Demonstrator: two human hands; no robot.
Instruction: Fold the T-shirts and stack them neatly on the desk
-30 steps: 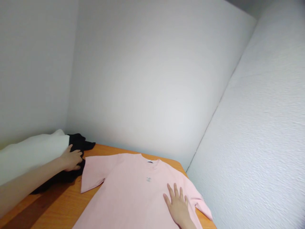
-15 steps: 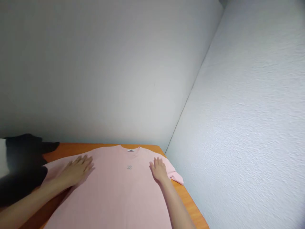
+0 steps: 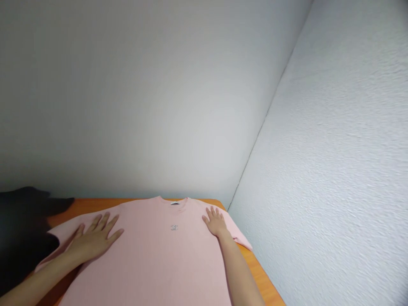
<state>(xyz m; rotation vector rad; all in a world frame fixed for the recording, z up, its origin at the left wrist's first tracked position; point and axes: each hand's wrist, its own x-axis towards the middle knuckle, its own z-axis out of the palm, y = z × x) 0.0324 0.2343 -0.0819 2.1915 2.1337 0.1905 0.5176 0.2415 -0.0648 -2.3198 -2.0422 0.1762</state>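
Note:
A pink T-shirt (image 3: pixel 153 259) lies spread face up, its neckline toward the back wall and a small silvery emblem (image 3: pixel 174 228) on the chest. My left hand (image 3: pixel 95 238) rests flat near the left shoulder and sleeve, fingers spread wide. On the opposite shoulder lies my right hand (image 3: pixel 216 222), palm down with its fingers apart. Neither hand grips the cloth. The right sleeve reaches past the table's side edge region, and the shirt's lower hem is out of view.
The shirt lies on an orange-brown wooden table (image 3: pixel 259 272). Dark cloth (image 3: pixel 25 238) is heaped at the left, beside the left sleeve. A plain back wall (image 3: pixel 143 106) and a textured right wall (image 3: pixel 334 170) meet at a corner just behind the table.
My left hand has slid slightly toward the left and spread its fingers wider. My right hand stays on its shoulder, and the right sleeve now lies straighter. The view has shifted a little.

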